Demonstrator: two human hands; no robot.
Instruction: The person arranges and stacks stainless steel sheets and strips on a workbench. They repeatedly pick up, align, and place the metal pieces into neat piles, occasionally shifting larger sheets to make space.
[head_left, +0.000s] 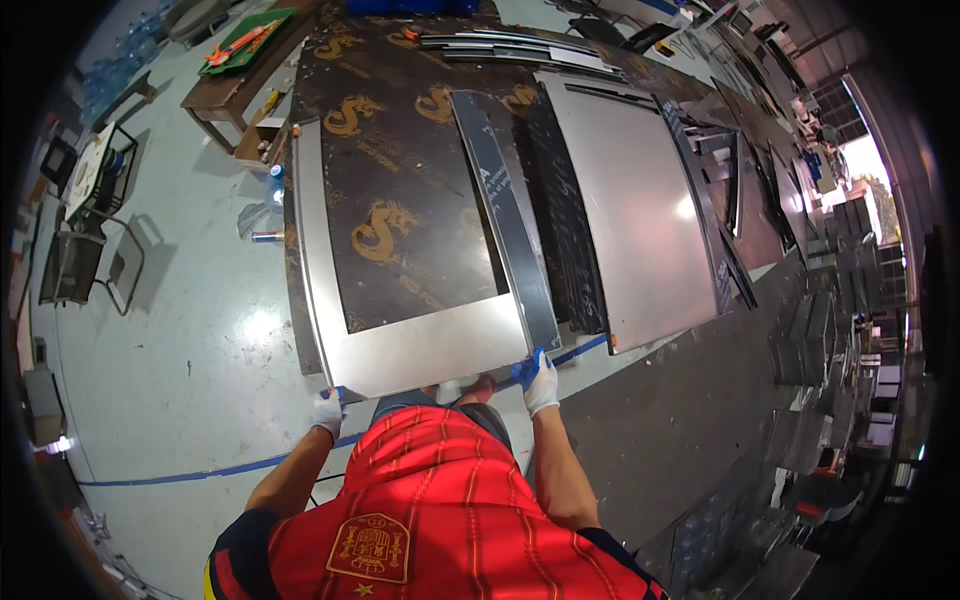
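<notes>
A silver U-shaped metal frame [430, 345] lies on the dark work table [410, 160], its broad plate edge toward me. Its narrow left side [312, 220] runs away from me along the table's left edge. Down its right side goes a dark strip covered in printed film [505, 215]. My left hand [327, 410], in a white glove with blue fingertips, is closed on the near left corner. On the near right corner, my right hand [540, 384] is closed in a matching glove. The undersides of both grips are hidden.
Right of the frame lies a stack of large silver sheet-metal panels [640, 190] with dark edges. Long metal strips [520, 50] lie across the table's far end. A wooden bench [225, 95] with a green tray [250, 40] stands far left. A chair [90, 260] is on the left.
</notes>
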